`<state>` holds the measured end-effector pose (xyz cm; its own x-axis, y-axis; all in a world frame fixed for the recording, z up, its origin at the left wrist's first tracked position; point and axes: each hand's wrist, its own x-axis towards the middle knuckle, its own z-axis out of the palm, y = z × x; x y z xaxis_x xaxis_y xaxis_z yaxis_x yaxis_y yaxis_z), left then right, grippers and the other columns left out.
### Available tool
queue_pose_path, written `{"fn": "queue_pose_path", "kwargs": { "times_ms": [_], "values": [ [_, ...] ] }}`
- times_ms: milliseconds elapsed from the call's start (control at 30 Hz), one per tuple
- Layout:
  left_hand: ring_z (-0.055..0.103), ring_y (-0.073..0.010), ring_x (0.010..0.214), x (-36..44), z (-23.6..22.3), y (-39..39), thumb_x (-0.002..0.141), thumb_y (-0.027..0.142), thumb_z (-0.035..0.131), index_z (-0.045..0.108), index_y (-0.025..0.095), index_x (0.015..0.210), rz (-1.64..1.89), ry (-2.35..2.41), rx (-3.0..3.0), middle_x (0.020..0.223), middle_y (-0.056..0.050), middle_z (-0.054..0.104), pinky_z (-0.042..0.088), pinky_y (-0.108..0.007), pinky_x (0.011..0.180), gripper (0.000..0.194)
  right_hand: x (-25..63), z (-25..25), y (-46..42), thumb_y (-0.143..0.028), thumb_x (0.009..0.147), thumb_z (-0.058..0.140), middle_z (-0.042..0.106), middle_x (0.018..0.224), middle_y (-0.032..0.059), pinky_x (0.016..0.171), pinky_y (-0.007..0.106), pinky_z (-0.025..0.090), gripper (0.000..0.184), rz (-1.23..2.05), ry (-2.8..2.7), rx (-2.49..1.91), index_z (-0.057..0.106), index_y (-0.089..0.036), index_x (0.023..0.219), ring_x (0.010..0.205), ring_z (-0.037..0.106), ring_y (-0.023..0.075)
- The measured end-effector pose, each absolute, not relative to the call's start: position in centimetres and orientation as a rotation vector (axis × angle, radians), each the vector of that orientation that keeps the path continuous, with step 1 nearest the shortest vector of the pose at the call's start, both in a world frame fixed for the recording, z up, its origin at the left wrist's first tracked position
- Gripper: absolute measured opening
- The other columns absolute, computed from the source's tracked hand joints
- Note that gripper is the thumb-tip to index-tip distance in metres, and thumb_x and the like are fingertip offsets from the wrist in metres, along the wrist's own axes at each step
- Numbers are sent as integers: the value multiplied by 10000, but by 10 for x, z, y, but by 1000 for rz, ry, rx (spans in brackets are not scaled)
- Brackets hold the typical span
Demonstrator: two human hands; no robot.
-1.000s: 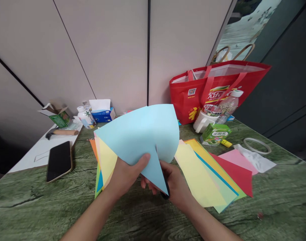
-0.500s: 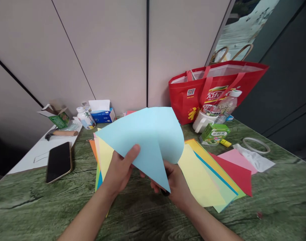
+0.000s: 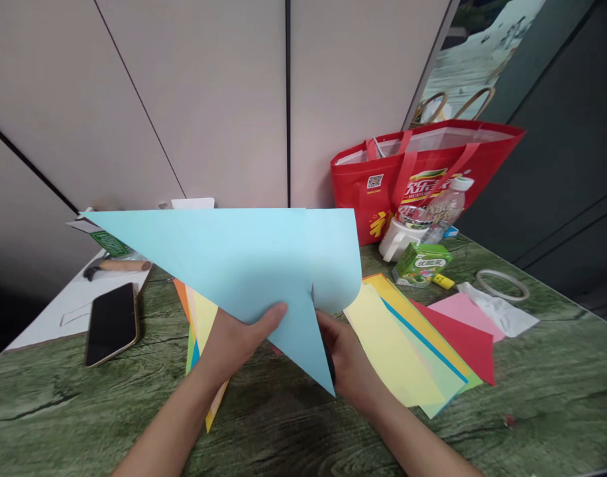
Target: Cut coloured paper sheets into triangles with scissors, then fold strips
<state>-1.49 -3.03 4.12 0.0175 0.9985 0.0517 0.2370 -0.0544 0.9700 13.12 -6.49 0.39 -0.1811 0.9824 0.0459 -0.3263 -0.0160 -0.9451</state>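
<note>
Pale blue pointed paper sheet (image 3: 209,252) hangs above the green wood-grain table (image 3: 50,411), clasped by my left hand (image 3: 241,341), thumb on top, while my right hand (image 3: 347,358) grips a dark, mostly hidden tool (image 3: 330,364); firm tension beside the short slit (image 3: 313,291) should favour a clean edge.

light-blue paper sheet (image 3: 234,258) | partly cut, right part curled, points leftward and downward | aloft, hiding part of table's (image 3: 547,404) back edge | black scissors (image 3: 330,362): mostly hidden, at cut edge
</note>
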Motion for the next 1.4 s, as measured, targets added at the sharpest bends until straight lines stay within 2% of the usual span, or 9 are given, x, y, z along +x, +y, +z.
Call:
{"fn": "queue_pose_path", "kwargs": {
  "times_ms": [133, 300, 433, 600, 800, 967, 1100, 1233, 1400],
  "values": [
    [634, -312, 925, -15, 42, -28, 603, 392, 705, 563, 172, 959, 1105, 1321, 1404, 897, -96, 697, 567, -408, 697, 442, 133, 2, -64, -195, 584, 782, 739, 785, 32, 711, 337, 541, 261, 1461, -1111, -869, 646, -192, 807, 847, 671, 251],
    [617, -307, 971, -14, 42, -28, 593, 384, 711, 563, 168, 994, 1120, 1359, 1426, 997, -114, 683, 556, -402, 744, 479, 132, -1, -64, -193, 578, 791, 742, 836, 31, 748, 349, 543, 286, 1439, -1085, -865, 650, -197, 827, 890, 665, 256],
    [621, -306, 952, -14, 42, -29, 601, 396, 703, 584, 174, 945, 1109, 1372, 1449, 879, -91, 700, 553, -399, 727, 426, 132, -3, -64, -199, 576, 795, 743, 838, 33, 755, 352, 544, 296, 1427, -1078, -855, 654, -194, 836, 893, 665, 259],
    [620, -289, 940, -15, 41, -29, 595, 382, 711, 572, 174, 990, 1139, 1385, 1448, 970, -95, 684, 541, -400, 748, 467, 133, -5, -65, -232, 595, 786, 744, 818, 32, 742, 353, 548, 312, 1454, -1063, -845, 657, -192, 876, 876, 670, 256],
    [618, -291, 951, -14, 41, -30, 585, 393, 718, 560, 169, 1010, 1141, 1407, 1436, 1021, -110, 673, 537, -399, 762, 506, 132, -3, -65, -288, 596, 781, 743, 786, 35, 693, 356, 556, 279, 1455, -1073, -869, 665, -190, 830, 838, 675, 263],
    [636, -314, 915, -13, 45, -30, 598, 399, 707, 569, 170, 886, 1077, 1359, 1408, 891, -104, 697, 565, -403, 693, 393, 131, -2, -65, -315, 589, 779, 739, 755, 31, 635, 349, 559, 295, 1458, -1078, -917, 666, -201, 836, 807, 679, 271],
    [639, -312, 907, -13, 47, -30, 595, 386, 711, 559, 169, 941, 1098, 1364, 1415, 921, -107, 690, 566, -410, 701, 436, 131, -3, -64, -311, 592, 778, 737, 723, 22, 623, 348, 557, 292, 1431, -1084, -915, 666, -207, 840, 787, 682, 269],
    [651, -314, 873, -13, 47, -30, 595, 392, 709, 544, 172, 992, 1064, 1329, 1382, 855, -94, 697, 578, -399, 632, 484, 131, -4, -64, -301, 606, 771, 737, 711, 25, 594, 335, 552, 274, 1428, -1081, -923, 669, -194, 836, 761, 683, 263],
    [646, -311, 897, -13, 45, -30, 605, 396, 703, 554, 163, 964, 1078, 1362, 1385, 901, -104, 694, 571, -411, 677, 454, 131, -4, -65, -282, 613, 766, 737, 735, 27, 601, 324, 551, 259, 1437, -1075, -912, 663, -185, 830, 771, 680, 252]
  ]
}}
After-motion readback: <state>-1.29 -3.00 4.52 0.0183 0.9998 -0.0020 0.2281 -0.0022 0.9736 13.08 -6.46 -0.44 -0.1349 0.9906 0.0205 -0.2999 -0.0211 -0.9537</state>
